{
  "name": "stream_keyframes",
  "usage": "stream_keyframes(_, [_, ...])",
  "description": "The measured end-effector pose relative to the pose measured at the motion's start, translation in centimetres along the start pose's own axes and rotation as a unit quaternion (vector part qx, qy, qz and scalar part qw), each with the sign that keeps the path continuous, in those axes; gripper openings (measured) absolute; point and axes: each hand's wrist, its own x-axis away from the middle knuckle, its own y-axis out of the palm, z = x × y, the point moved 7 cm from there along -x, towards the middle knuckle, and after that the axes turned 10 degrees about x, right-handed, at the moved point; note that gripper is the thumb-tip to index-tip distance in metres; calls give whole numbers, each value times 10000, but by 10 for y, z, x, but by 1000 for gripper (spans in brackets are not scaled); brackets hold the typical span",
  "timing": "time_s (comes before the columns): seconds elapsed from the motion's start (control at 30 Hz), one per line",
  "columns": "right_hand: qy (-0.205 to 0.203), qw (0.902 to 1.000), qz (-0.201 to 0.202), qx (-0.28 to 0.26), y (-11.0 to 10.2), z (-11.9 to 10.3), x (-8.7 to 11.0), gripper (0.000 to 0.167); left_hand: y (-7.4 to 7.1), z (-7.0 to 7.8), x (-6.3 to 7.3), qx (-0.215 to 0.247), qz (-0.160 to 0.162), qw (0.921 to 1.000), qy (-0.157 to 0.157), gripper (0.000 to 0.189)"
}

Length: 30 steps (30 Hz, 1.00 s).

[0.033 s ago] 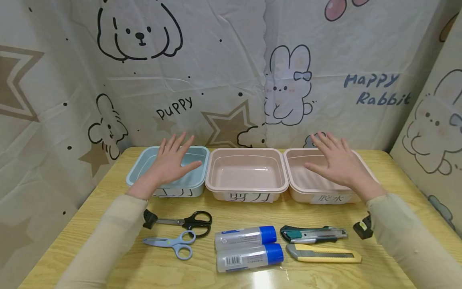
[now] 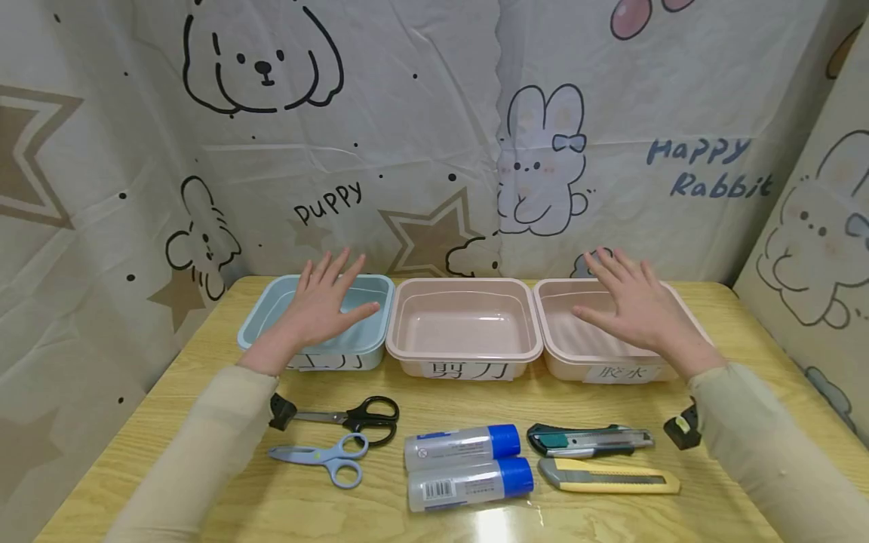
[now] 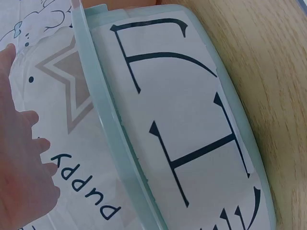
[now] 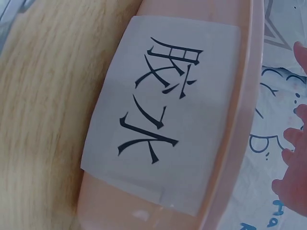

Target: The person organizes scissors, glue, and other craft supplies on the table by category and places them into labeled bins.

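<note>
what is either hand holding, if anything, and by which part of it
Nothing is held: the left hand and the right hand are both spread and empty.

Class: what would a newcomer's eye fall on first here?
Probably the left grip and right grip, both spread, seen over the blue tub and the right-hand pink tub. The two blue-capped tubes would likely come next, lying between the scissors and the cutters near the table's front.

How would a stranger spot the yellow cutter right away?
On the wooden table, find the row of three bins, then look in front of it for two blue-capped tubes. Just right of these lies the yellow cutter; its yellow body sets it apart from the dark green cutter beyond it.
</note>
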Motion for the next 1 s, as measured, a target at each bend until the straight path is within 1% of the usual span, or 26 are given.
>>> stream_keyframes(0.17, [-29,10000,-2,-48,1,0,0,87,1,-1,0,-9,11,10000,9,84])
stream_keyframes(0.37, [-162,9997,111,-167,-3,-2,1,85,-1,-1,1,10,17,10000,23,85])
stream_keyframes(0.47, [-236,9993,176,-208,-5,-4,3,83,-4,-2,4,11,25,10000,48,85])
stream_keyframes(0.57, [-356,9987,269,-239,-5,-7,5,78,-8,-4,8,20,126,9999,77,84])
stream_keyframes(0.7, [-595,9966,516,-225,-7,-11,13,66,-15,-11,17,88,285,9995,131,82])
stream_keyframes(0.77, [-751,9943,700,-271,-9,-12,18,58,-18,-17,22,69,342,9994,90,81])
stream_keyframes(0.87, [-985,9891,970,-511,-13,-16,26,44,-21,-29,29,95,376,9992,-79,80])
stream_keyframes(1.0, [-1353,9784,1217,-978,-18,-23,39,27,-22,-45,40,275,342,9984,-355,78])
